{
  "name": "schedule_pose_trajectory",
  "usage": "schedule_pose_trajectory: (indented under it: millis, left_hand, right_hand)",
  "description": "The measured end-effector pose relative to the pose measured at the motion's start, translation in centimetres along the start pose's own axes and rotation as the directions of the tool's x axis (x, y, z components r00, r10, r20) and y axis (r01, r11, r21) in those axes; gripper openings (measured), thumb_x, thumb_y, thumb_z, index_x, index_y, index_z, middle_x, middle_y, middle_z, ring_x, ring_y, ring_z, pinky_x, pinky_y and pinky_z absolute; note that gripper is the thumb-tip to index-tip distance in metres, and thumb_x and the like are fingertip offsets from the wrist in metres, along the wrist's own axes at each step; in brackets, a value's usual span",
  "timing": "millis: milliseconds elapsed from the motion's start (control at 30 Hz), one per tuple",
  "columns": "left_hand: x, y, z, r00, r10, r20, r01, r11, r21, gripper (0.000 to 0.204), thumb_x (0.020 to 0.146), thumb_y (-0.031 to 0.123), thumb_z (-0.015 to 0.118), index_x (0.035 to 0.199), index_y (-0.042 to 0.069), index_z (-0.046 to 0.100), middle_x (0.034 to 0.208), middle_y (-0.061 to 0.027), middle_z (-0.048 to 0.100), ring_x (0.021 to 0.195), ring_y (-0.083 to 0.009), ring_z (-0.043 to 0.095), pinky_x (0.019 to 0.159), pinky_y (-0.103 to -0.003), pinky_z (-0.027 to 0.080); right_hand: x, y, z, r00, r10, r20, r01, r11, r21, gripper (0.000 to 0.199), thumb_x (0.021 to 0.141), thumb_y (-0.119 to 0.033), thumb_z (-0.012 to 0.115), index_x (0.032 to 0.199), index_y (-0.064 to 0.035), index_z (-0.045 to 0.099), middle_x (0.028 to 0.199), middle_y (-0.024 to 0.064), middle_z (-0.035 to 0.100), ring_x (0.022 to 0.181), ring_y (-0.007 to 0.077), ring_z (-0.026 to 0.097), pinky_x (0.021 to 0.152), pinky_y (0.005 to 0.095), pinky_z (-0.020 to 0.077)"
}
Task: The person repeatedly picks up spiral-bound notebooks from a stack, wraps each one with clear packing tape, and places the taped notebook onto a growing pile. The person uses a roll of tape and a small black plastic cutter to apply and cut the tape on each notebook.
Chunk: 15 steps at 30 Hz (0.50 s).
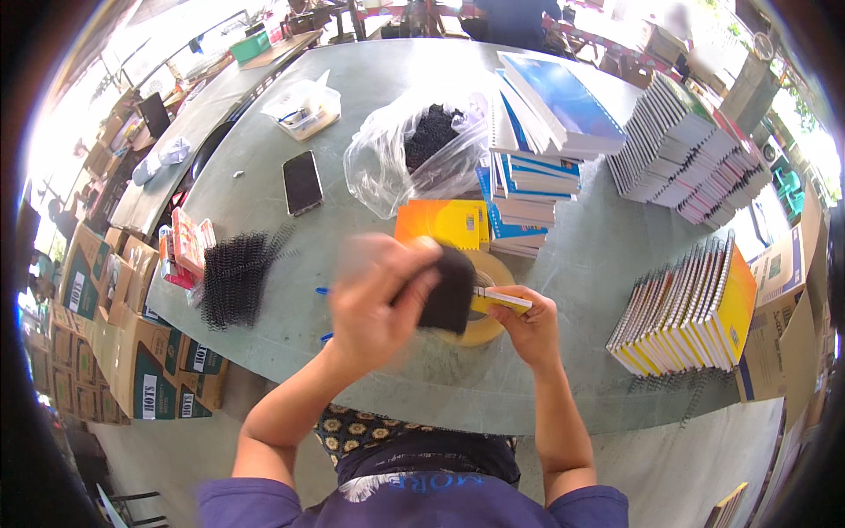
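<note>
In my right hand [528,327] a small yellow notebook [506,303] is pinched by its edge, with fingers and thumb closed on it. My left hand [380,295] is blurred by motion, its thumb and fingers drawn together. Between the hands is a dark, rounded black thing [449,290] whose kind I cannot make out. It meets the notebook's left end. What the left fingers hold is hidden. Beneath the hands a wide tan tape roll [489,331] lies flat on the grey table [370,378]. Yellow-orange notebooks [440,222] lie just beyond it.
Black spiral coils [238,280] lie at the left by small red boxes [182,249]. A phone [303,183], a plastic tub [304,110] and a clear bag [378,163] of black coils stand farther back. Blue book stacks [554,106], spiral-bound stacks [682,154] and yellow notebooks [687,308] occupy the right.
</note>
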State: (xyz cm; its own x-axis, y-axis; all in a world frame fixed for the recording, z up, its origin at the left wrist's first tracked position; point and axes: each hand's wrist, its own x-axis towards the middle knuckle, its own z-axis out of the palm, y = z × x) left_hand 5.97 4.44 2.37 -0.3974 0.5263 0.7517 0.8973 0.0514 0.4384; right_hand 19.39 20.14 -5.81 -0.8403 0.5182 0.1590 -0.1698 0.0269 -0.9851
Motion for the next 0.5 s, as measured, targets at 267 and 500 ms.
schedule_pose_trajectory:
  millis: [267, 500]
  left_hand:
    - [1.8, 0.3, 0.7, 0.99, 0.135, -0.035, -0.131, 0.985, 0.113, 0.032, 0.068, 0.004, 0.071, 0.098, 0.014, 0.066, 0.085, -0.0081, 0.057, 0.077, -0.0247, 0.06, 0.066, -0.035, 0.052]
    - [2.0, 0.8, 2.4, 0.972, -0.005, 0.234, 0.025, 0.996, -0.08, 0.028, 0.07, 0.003, 0.07, 0.097, 0.008, 0.066, 0.085, -0.0117, 0.058, 0.078, -0.0277, 0.057, 0.071, -0.036, 0.049]
  right_hand:
    - [-0.5, 0.6, -0.2, 0.997, -0.005, 0.071, 0.007, 1.0, -0.026, 0.024, 0.085, 0.003, 0.059, 0.109, 0.0019, 0.062, 0.096, 0.0044, 0.066, 0.086, 0.0078, 0.058, 0.076, 0.0219, 0.0477]
    - [-0.6, 3.1, -0.8, 0.989, -0.012, 0.146, 0.016, 0.999, -0.028, 0.028, 0.085, 0.005, 0.058, 0.113, 0.0018, 0.06, 0.098, 0.0042, 0.065, 0.086, 0.0074, 0.057, 0.077, 0.0223, 0.0476]
